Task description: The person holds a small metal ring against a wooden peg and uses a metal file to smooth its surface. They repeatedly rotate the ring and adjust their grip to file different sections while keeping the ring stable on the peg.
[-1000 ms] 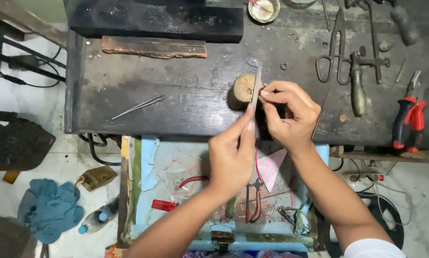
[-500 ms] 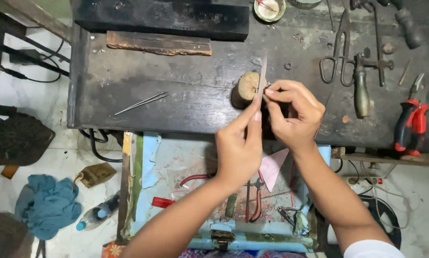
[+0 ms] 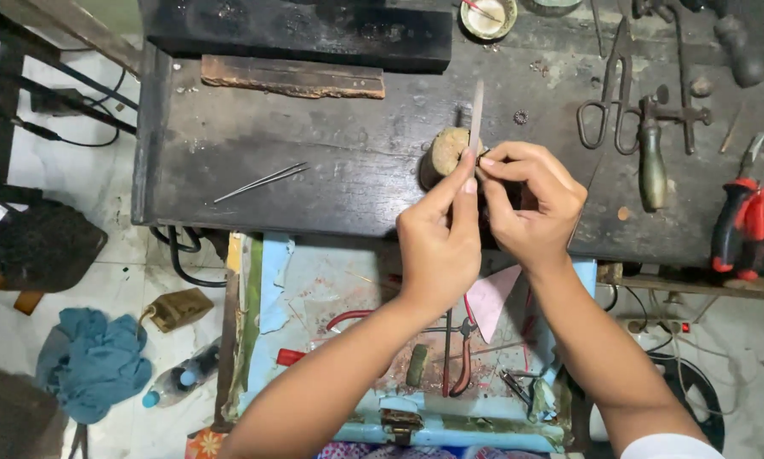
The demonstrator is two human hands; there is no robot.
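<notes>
A small craft workshop, probably: a scarred dark workbench (image 3: pixel 254 161) strewn with shears (image 3: pixel 607 93), pliers (image 3: pixel 743 221) and a tool drawer (image 3: pixel 314 289).

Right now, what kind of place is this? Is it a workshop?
Probably a small craft workshop. A dark, worn workbench holds shears and red-handled pliers, and the hands work a thin file over a small wooden peg.

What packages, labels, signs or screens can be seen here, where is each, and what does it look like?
No signs or screens show.
Bottle: lying on the floor at lower left beside a blue cloth; clear plastic, blue cap, pale label band.
Tin: on the dark bench at the top, above the hands; small, round, open, pale inside.
Case: open below the bench, under the forearms; light blue, worn paper lining, tools inside.
</notes>
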